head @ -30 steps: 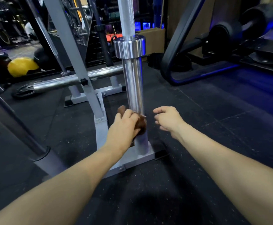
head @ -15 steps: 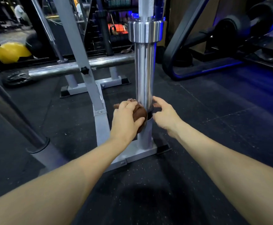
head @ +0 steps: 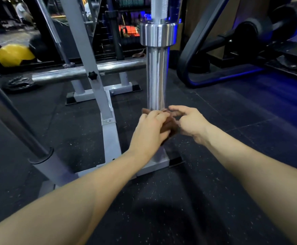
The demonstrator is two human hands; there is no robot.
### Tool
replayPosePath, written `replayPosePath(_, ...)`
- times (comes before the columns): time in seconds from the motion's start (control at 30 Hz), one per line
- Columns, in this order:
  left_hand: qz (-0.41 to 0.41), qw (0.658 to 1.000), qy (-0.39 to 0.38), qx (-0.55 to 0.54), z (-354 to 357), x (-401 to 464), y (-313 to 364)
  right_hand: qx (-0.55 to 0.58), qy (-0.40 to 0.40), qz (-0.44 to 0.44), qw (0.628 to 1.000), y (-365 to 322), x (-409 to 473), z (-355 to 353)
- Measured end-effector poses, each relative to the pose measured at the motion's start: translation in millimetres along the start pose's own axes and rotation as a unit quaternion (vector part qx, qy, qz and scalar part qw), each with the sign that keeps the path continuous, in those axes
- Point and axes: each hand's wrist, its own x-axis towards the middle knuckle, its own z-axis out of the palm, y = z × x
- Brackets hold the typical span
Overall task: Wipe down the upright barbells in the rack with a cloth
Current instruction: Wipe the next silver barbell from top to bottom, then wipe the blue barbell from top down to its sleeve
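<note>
Presently the cloth [head: 169,125] is pressed low on the barbell [head: 157,76] by the gripping left hand [head: 149,129]; the right hand [head: 188,121], loosely curled, touches it. Slippage is judged likely if transferred carelessly.

Underfoot, a black speckled rubber gym floor [head: 84,131], laid in big tiles with seams showing on the right. Planted on it, a pale grey steel rack base [head: 109,138], its flat foot plates down on the rubber. A black cast-iron weight plate [head: 18,84] lies flat at the left. Behind it sits a yellow round ball [head: 14,54]. Over on the right, a black curved tubular machine frame [head: 193,68] rests on the floor.
</note>
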Motion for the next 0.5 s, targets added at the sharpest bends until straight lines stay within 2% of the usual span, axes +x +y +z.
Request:
replayPosePath(0.2,-0.059,0.998,-0.025,-0.018,-12.8,-1.1,-4.7,-0.021,0.003,0.022,1.0,4.0,-10.0,-7.0)
replayPosePath(0.33,-0.135,0.982,-0.13,-0.01,-33.1,17.6,14.7,-0.021,0.024,0.079,0.996,-18.1,-38.7,-21.7)
replayPosePath(0.5,-0.124,0.969,-0.209,-0.04,-89.1,44.6,77.7,-0.071,0.065,0.168,0.981,-78.2,-83.9,-83.6)
